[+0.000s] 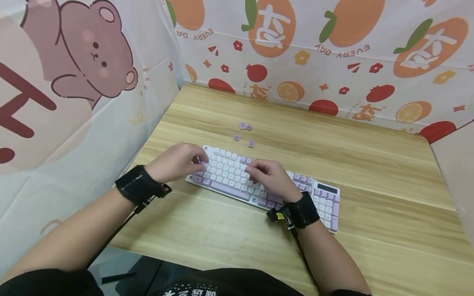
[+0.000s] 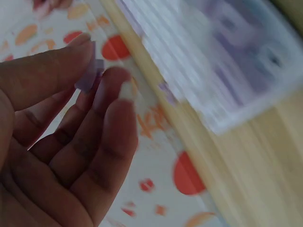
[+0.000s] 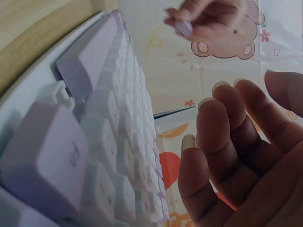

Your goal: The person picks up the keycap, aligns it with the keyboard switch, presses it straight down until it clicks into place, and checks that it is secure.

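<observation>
A white and purple keyboard (image 1: 227, 191) lies at a slant on the wooden table. My left hand (image 1: 177, 162) is over its left end, and the left wrist view shows thumb and fingers pinching a small purple keycap (image 2: 87, 78). That keycap (image 3: 183, 28) also shows, small and blurred, at the top of the right wrist view. Over the middle of the keys, my right hand (image 1: 268, 179) hovers with loosely bent fingers (image 3: 213, 123). Its thumb stands apart from them, and nothing shows between. Beside it are a long purple space bar (image 3: 87, 59) and white keys.
Several loose purple keycaps (image 1: 242, 126) lie on the table (image 1: 370, 164) behind the keyboard. Printed cloth (image 1: 229, 41) hangs along the back and left sides. Black straps (image 1: 138, 185) with cables are on both wrists.
</observation>
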`<state>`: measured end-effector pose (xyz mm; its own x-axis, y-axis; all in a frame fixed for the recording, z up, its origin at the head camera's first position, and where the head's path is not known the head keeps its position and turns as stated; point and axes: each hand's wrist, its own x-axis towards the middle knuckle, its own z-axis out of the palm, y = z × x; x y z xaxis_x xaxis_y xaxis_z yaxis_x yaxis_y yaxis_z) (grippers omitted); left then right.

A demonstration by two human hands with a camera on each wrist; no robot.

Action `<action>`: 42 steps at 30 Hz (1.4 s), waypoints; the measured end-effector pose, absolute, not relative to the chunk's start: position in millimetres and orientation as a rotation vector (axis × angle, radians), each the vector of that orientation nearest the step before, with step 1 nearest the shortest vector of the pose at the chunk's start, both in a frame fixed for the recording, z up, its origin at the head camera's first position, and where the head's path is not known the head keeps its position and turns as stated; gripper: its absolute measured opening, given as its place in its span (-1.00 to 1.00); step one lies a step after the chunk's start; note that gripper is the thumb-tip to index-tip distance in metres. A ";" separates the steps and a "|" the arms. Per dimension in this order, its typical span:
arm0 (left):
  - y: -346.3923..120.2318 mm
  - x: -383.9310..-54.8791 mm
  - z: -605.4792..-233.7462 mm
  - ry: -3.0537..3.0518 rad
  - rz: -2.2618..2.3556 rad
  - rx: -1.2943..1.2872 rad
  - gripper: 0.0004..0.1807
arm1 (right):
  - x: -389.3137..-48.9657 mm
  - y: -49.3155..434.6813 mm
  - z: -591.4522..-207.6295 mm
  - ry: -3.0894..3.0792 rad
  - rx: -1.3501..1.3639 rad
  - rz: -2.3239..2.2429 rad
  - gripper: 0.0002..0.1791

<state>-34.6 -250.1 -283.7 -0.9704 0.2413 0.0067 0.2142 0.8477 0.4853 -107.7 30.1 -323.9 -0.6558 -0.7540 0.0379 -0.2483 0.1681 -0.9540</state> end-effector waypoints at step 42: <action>-312.0 -15.5 -356.1 2.535 1.361 -0.335 -0.69 | -118.9 30.3 -354.1 2.019 -0.966 -1.446 -0.70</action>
